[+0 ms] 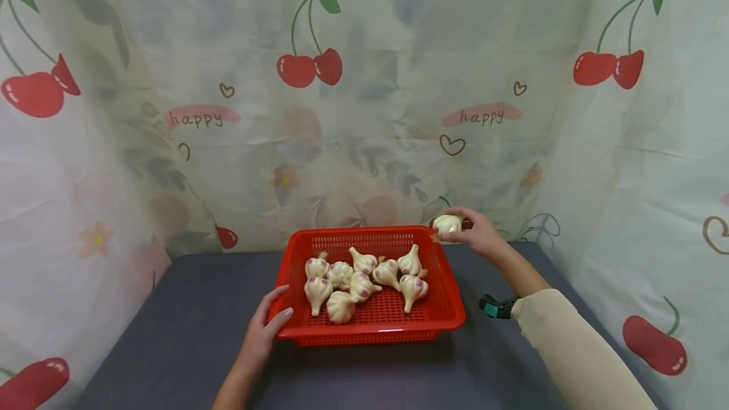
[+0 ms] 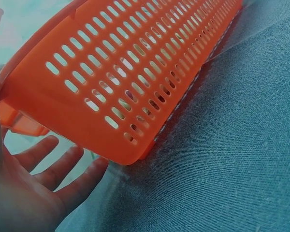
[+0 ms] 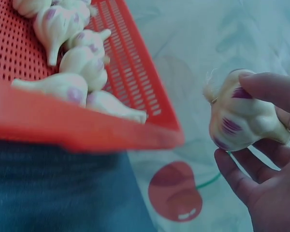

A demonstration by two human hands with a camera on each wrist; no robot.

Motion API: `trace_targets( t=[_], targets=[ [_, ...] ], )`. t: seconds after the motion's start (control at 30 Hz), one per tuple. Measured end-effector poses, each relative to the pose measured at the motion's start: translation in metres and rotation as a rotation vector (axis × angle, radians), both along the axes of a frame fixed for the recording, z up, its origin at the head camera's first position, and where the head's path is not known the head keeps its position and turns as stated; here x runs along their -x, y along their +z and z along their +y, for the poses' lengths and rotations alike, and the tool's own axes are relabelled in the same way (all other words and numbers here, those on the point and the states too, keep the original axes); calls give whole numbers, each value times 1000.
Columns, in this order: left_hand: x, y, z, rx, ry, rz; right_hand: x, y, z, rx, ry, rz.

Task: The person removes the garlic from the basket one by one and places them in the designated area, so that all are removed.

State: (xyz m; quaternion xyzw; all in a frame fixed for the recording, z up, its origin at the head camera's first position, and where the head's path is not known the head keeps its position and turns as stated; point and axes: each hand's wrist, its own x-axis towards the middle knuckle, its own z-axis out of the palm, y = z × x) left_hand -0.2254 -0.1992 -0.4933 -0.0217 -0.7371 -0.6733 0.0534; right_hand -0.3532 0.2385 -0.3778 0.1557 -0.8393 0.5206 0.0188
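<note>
My right hand (image 1: pixel 479 234) holds a garlic bulb (image 1: pixel 448 224) beyond the basket's back right corner. In the right wrist view the thumb lies on top of this white, purple-streaked bulb (image 3: pixel 244 116), with fingers under it and its root tuft facing the basket. Several more garlic bulbs (image 1: pixel 361 286) lie inside a red plastic basket (image 1: pixel 376 329) with slotted walls. My left hand (image 1: pixel 263 331) grips the basket's left rim near the front corner. From the left wrist, its other fingers (image 2: pixel 63 166) spread below the rim, beside the outer wall.
The basket stands on a dark grey cloth-covered table (image 1: pixel 211 309). A pale curtain (image 1: pixel 370 163) printed with cherries and hearts hangs at the back and both sides, close behind the right hand. A dark band (image 1: pixel 498 307) with a teal patch is on the right wrist.
</note>
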Motion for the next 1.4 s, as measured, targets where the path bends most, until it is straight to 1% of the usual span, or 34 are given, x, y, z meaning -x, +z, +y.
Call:
trace_targets(
  t=[0.23,0.43,0.63,0.77,0.97,1.13,1.23,1.4],
  targets=[
    [2,-1,0,1,3,-9,-7,-15,23,4,-104,29],
    [0,1,1,10,7,-2,-10,-34,40,2,-192,44],
    [-1,3,2,6,6,0,-16,-54,51,14,-269,55],
    [0,2,1,8,7,-8,-21,-68,55,-8,-321,44],
    [0,0,0,16,10,-12,-27,-91,61,-74,-401,8],
    [1,-1,-2,10,2,-7,-27,-110,63,-91,-462,9],
    [1,-1,-3,10,3,-16,-25,-121,62,-94,-500,14],
    [1,-1,-2,15,2,-22,-24,-134,60,-82,-532,-5]
  ],
)
